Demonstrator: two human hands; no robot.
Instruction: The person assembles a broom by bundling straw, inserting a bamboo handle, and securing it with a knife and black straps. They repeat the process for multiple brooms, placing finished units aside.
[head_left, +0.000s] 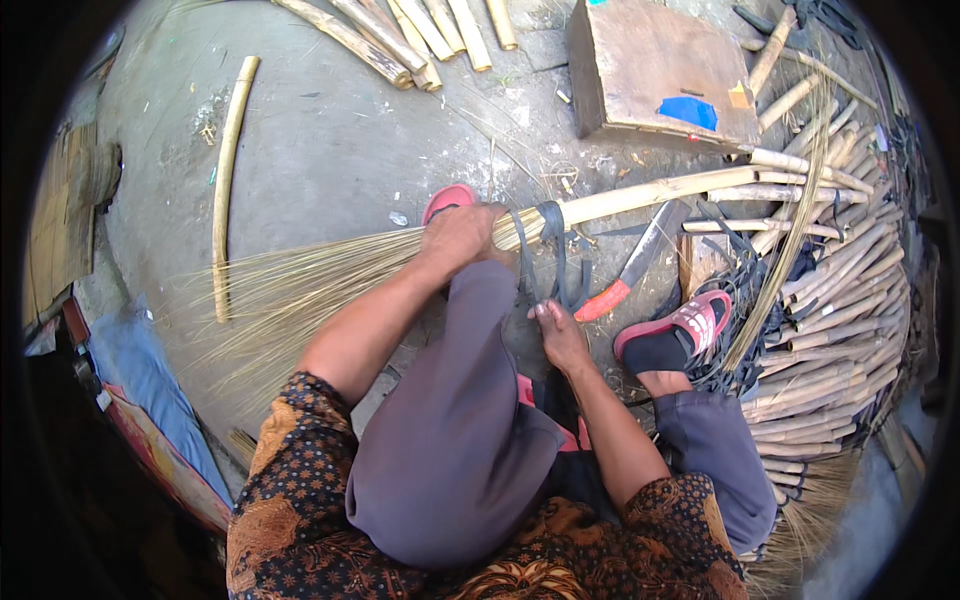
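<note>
A broom of thin straw-coloured sticks (330, 265) on a bamboo handle (650, 195) lies crosswise in front of me, bristles fanning to the left. My left hand (462, 238) is wrapped round the bristle bundle near the handle, beside my raised knee. A dark rubbery strip (551, 225) loops around the joint of bristles and handle, and its lengths hang down toward me. Below it my right hand (562, 335) is closed, pinching a hanging part of the strip. A knife with a broad blade (648, 245) and red handle lies just right of the strip.
Many finished brooms with bamboo handles (830, 350) are stacked at the right, beside tangled dark strips (735, 340) and loose sticks (800, 220). A wooden box (665, 70) stands at the back. Bamboo poles (400, 40) lie far off, another pole (232, 180) at the left.
</note>
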